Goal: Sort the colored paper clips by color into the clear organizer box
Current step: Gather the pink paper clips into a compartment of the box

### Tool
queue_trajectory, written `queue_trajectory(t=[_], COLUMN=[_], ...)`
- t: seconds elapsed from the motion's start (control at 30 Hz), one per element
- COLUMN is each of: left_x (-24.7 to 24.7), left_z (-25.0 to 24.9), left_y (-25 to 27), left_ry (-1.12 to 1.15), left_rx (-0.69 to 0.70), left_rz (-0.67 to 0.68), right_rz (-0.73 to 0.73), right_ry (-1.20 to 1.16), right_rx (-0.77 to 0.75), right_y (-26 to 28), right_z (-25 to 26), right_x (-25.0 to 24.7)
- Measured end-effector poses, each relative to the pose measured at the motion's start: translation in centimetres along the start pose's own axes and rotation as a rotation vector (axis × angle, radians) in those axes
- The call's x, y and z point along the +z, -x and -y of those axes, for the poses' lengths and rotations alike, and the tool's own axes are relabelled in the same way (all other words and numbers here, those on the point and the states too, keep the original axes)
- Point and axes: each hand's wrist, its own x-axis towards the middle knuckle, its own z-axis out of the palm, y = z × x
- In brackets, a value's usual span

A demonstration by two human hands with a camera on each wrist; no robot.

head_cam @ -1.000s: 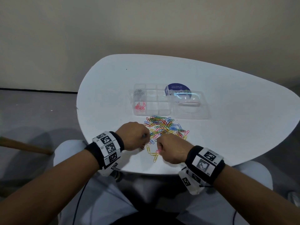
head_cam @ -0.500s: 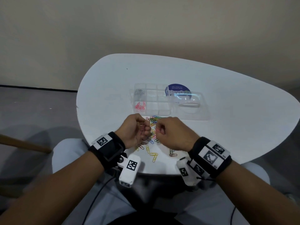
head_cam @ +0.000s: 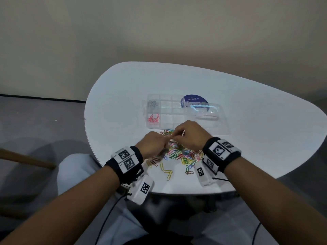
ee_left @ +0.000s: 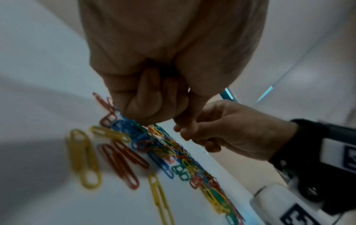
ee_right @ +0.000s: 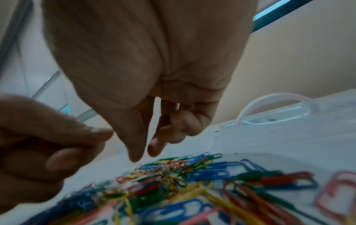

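Note:
A heap of colored paper clips (head_cam: 180, 154) lies on the white table (head_cam: 247, 138), in front of the clear organizer box (head_cam: 177, 119). Pink clips (head_cam: 153, 119) fill its near-left compartment and silver clips (head_cam: 153, 104) the far-left one. Both hands hover over the heap's far end, fingertips almost touching. My left hand (head_cam: 155, 144) (ee_left: 152, 100) is curled into a fist, thumb pressed on the forefinger, and no clip shows in it. My right hand (head_cam: 187, 135) (ee_right: 144, 150) points thumb and forefinger down, and a thin pink clip (head_cam: 183, 132) sticks out by its fingers.
The box's clear lid (head_cam: 207, 119) lies open to the right, over a round blue sticker (head_cam: 193, 101). Several loose yellow and red clips (head_cam: 168, 174) lie near the table's front edge. A wooden stick (head_cam: 26, 159) lies on the floor at the left.
Both hands have risen from the near side of the heap and moved forward toward the box, coming together. The near part of the heap shows again.

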Motion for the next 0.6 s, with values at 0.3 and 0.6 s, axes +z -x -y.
queue_trajectory(t=[0.3, 0.6], left_x=[0.6, -0.1], left_z=[0.3, 0.4], left_y=[0.1, 0.2], left_ry=[-0.442, -0.459], left_rx=[0.177, 0.193], left_rz=[0.003, -0.031], right_rz=[0.166, 0.049], right_ry=[0.391, 0.327], right_rx=[-0.096, -0.15], right_y=[-1.2, -0.8], right_z=[1.0, -0.1], right_x=[0.3, 0.8])
